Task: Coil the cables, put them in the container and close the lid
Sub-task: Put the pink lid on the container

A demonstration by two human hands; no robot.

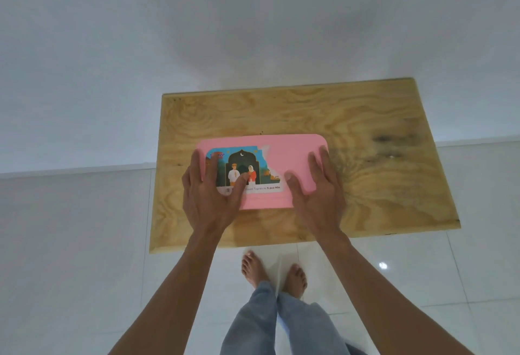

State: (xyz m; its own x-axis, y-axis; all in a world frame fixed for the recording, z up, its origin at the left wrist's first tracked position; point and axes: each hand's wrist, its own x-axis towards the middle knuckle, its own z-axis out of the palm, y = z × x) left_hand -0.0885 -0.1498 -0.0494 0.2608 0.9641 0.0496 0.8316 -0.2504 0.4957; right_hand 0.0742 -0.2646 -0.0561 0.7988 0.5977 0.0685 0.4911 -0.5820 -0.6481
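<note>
1. One pink lid (pixel 284 157) lies flat under both hands on the wooden worktop (pixel 365 118), with the container beneath it hidden from view, so the box appears closed.
2. The left hand (pixel 209 197) lies over the lid's left end. Its fingers (pixel 197 166) are spread and nearly straight, reaching along the lid's left edge, with the thumb laid across the printed label (pixel 247 166). They press down flat and curl round nothing.
3. The right hand (pixel 318 199) lies over the lid's right end. Its fingers (pixel 316 166) are likewise spread and straight, tips pointing to the far right corner of the lid, the outer ones at the lid's right edge. The thumb points inward on the pink surface, just right of the label.
4. Between the two thumbs a strip of pink lid and the lower edge of the label are exposed. The far edge of the lid lies beyond all the fingertips.
5. Count: one lid, one label with a torn right side, one worktop, two hands. No cable shows anywhere.
6. Below the near edge of the worktop, two bare feet (pixel 254 267) and blue jeans (pixel 281 323) stand on a white tiled floor (pixel 70 242).
</note>
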